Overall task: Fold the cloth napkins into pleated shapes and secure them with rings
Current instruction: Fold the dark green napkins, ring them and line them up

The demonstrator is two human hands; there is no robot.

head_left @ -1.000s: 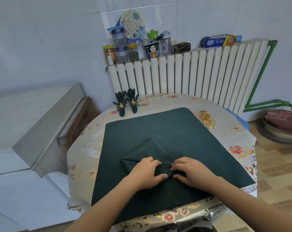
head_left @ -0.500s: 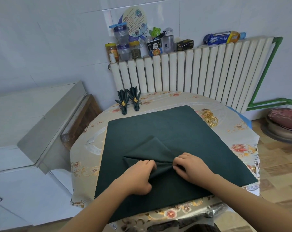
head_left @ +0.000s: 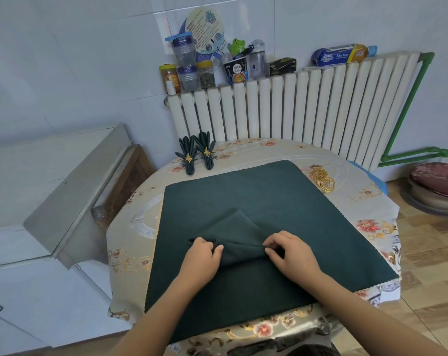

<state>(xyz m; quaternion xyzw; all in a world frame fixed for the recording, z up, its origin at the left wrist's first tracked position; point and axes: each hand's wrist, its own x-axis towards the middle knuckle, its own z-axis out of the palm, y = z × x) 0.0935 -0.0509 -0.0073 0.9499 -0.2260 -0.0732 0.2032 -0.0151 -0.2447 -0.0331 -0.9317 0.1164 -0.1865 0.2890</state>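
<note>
From the head camera, a dark green napkin (head_left: 269,201) lies spread flat on a round table (head_left: 366,209) covered with a flowered cloth. Near the middle of the napkin, on the side closer to the person, a corner of fabric is folded over into a raised triangular flap, and both hands sit at the base of that flap.

The left hand (head_left: 201,258) is at the flap's left end, its fingers curled and pinching a gathered ridge of the napkin between thumb and fingertips. The right hand (head_left: 292,253) is at the flap's right end, thumb and forefinger pinching the same ridge while the other fingers curl above the cloth. The fold runs between the two hands, which are close together but not touching each other.

Beyond the napkin's far left corner, two finished napkins (head_left: 197,155), pleated into fan shapes and each cinched by a gold ring, lie side by side on the table. Just beside the napkin's far right corner lies a loose pile of gold rings (head_left: 323,179). Behind the table, past the napkin's far edge, stands a white radiator (head_left: 307,106) with jars, bottles and packets lined up along its top.
</note>
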